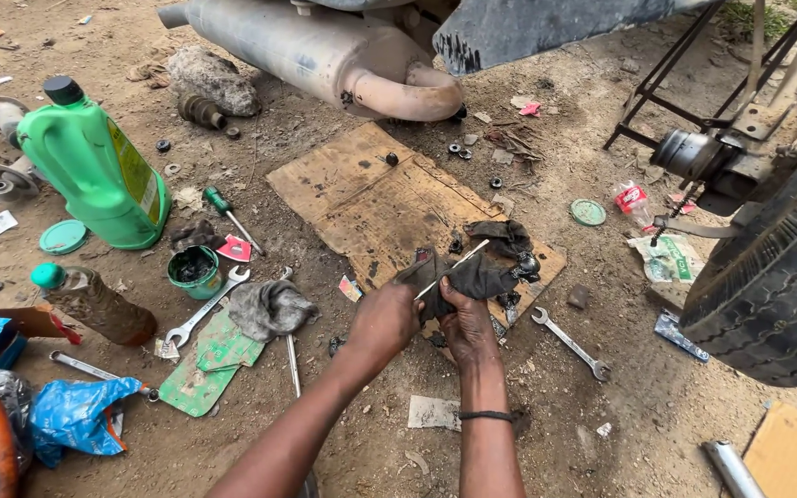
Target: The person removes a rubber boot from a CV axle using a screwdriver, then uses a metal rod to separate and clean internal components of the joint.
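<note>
**Rod wiped in a greasy rag over the cardboard**

Rod (452, 268), thin and pale, sits in my two hands above the near edge of the cardboard sheet (362, 198), half wrapped in a dark greasy rag (472, 275). My left hand (382, 323) is closed around the rod's lower end; my right hand (468, 327) is clenched on the rag and pinches it against the rod. I judge this to be mid-cleaning, and the next move calls for a steady pull along the rod's length. To the right lies a spanner (572, 344) on the dirt. The rod's lower end is hidden in my fist, and I cannot make out the black parts under the rag.
</note>
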